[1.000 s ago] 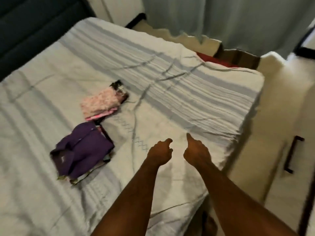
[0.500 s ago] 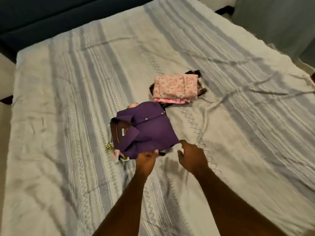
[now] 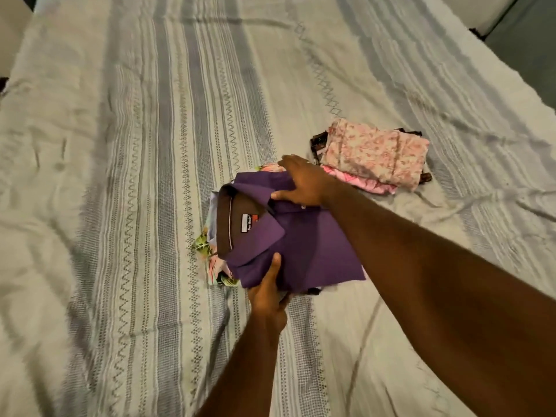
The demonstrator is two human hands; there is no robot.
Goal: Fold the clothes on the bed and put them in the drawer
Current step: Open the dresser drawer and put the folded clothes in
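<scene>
Your left hand's fingers point(image 3: 272, 299) pinch the near edge of the folded purple shirt point(image 3: 304, 245) at frame centre, thumb on top. Your right hand point(image 3: 304, 183) curls over its far edge. Beyond, right of centre, the pink folded stack point(image 3: 376, 155) lies on the striped bedspread point(image 3: 135, 145).

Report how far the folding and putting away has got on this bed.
Done: two folded stacks lie on the bedspread, the purple shirt topping one, a pink floral garment topping the other. In hand: the left hand grips the purple stack's near edge, the right hand its far edge. Left: both stacks must reach the drawer, which is out of view.
</scene>
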